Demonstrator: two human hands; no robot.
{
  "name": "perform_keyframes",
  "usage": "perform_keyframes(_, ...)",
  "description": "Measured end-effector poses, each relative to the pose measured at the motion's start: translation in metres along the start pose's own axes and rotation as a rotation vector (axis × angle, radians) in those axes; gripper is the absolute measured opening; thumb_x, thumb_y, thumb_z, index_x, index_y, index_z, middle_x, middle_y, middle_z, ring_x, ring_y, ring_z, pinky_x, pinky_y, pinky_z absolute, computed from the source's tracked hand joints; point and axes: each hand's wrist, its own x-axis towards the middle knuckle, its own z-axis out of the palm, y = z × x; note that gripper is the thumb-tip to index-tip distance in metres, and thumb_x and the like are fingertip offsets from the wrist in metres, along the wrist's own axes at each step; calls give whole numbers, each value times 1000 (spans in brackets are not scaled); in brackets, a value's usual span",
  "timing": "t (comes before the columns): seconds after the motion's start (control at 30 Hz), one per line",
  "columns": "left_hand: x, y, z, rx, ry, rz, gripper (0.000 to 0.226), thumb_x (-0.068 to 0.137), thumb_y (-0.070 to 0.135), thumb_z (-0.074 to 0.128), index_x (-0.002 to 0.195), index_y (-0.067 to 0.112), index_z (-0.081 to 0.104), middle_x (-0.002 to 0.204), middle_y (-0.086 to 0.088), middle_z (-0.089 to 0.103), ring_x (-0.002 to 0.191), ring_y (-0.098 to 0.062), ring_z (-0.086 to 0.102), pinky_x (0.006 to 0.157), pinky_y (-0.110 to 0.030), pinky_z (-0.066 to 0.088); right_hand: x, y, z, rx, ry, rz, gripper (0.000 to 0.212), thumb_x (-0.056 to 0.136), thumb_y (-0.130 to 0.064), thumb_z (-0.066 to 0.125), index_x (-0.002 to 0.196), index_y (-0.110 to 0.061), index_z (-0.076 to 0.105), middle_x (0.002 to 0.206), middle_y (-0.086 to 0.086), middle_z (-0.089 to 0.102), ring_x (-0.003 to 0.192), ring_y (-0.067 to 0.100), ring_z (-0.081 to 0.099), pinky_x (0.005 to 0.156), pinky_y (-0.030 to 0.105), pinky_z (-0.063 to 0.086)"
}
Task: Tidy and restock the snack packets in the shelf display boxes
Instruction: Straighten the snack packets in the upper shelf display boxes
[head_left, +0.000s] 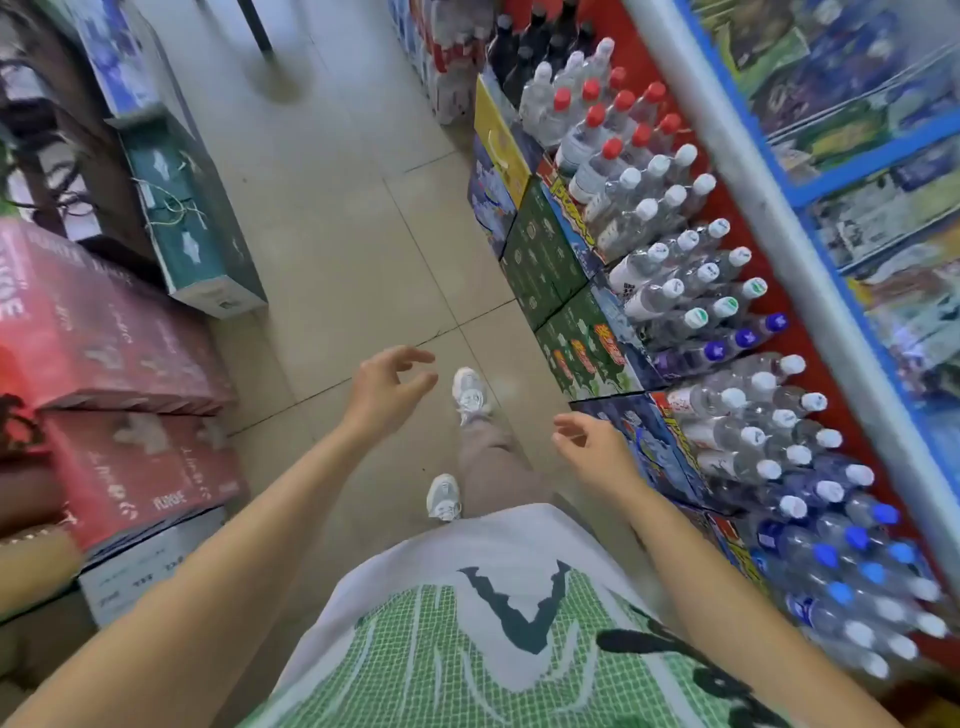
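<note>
Shirt fabric (467, 649), pale with a green grid print, fills the nearest part of the view. Both bare forearms reach out over it. The left hand (387, 387) and the right hand (597, 449) each hold nothing, with fingers loosely curled and apart, thumbs clear of the fingertips. That probably means they are free for the next packet rather than carrying stock.

Below them one white shoe (470, 395) is set ahead of the other on the smooth beige floor tiles (337, 208), which suggests a stride along the aisle.

To the right, clear plastic bottles (727, 415) with white, blue and red caps stand packed in rows on glossy printed cartons (571, 343). To the left are stacked red cardboard cases (104, 338), and a teal carton (192, 218) lies further on.

The snack packets (857, 119) lie far right, above the bottles, behind a pale shelf rail (753, 171). They sit in blue-edged display boxes (883, 171), too blurred to tell how neatly. Both hands are well apart from them, so the tidying looks not yet in hand.
</note>
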Motion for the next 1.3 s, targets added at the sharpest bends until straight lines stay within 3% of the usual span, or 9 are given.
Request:
perform_keyframes(0.27, 100, 28, -45, 68, -19, -109, 16, 88, 27, 74, 104, 31, 74, 109, 12, 71, 106, -12, 65, 98, -35, 51, 129, -88, -38, -28, -69, 4, 30, 97, -29, 60, 126, -22, 64, 108, -10, 67, 99, 10, 63, 91, 37, 54)
perform_keyframes(0.43, 137, 32, -81, 99, 21, -190, 19, 90, 17, 75, 109, 21, 75, 110, 7, 72, 103, -14, 66, 92, -29, 50, 202, -157, -61, -21, -132, -56, 30, 100, -22, 58, 130, -20, 61, 111, -7, 64, 100, 10, 60, 70, 17, 44)
perform_keyframes(0.67, 199, 32, -155, 101, 80, -290, 16, 89, 20, 74, 105, 24, 77, 105, 10, 74, 99, -11, 68, 89, -30, 52, 302, -277, -68, -66, -181, -170, 32, 97, -24, 62, 128, -15, 64, 110, -2, 69, 100, 13, 63, 86, 27, 49)
perform_keyframes(0.8, 252, 24, -203, 52, 84, -309, 13, 90, 22, 75, 102, 27, 77, 104, 10, 74, 99, -12, 68, 82, -20, 52, 357, -345, -59, -75, -145, -185, 29, 94, -26, 65, 121, -17, 69, 106, -1, 72, 95, 13, 66, 87, 27, 49)
perform_keyframes(0.9, 300, 22, -243, 52, 72, -299, 12, 89, 24, 76, 100, 31, 76, 103, 12, 74, 98, -11, 68, 96, -37, 54, 392, -385, -55, -83, -157, -157, 30, 94, -28, 64, 123, -18, 69, 109, 0, 72, 98, 12, 65, 91, 31, 51)
perform_keyframes(0.97, 332, 27, -268, 53, 63, -263, 12, 90, 26, 76, 100, 32, 75, 102, 14, 74, 97, -9, 68, 97, -40, 54, 409, -406, -55, -97, -162, -131, 31, 95, -28, 64, 124, -16, 68, 111, 0, 71, 100, 12, 64, 93, 33, 52)
perform_keyframes(1.2, 455, 83, -340, 16, 65, -141, 15, 92, 25, 72, 106, 28, 76, 106, 12, 73, 101, -10, 67, 94, -34, 53, 468, -450, -68, -78, -93, 6, 29, 95, -26, 66, 121, -13, 69, 110, 2, 71, 101, 15, 65, 96, 40, 53)
perform_keyframes(1.3, 508, 109, -363, 22, 55, -103, 18, 93, 24, 72, 110, 24, 76, 109, 10, 72, 102, -11, 66, 91, -29, 51, 499, -470, -78, -47, -103, 43, 30, 95, -27, 66, 122, -13, 68, 114, 3, 70, 105, 15, 64, 96, 37, 52)
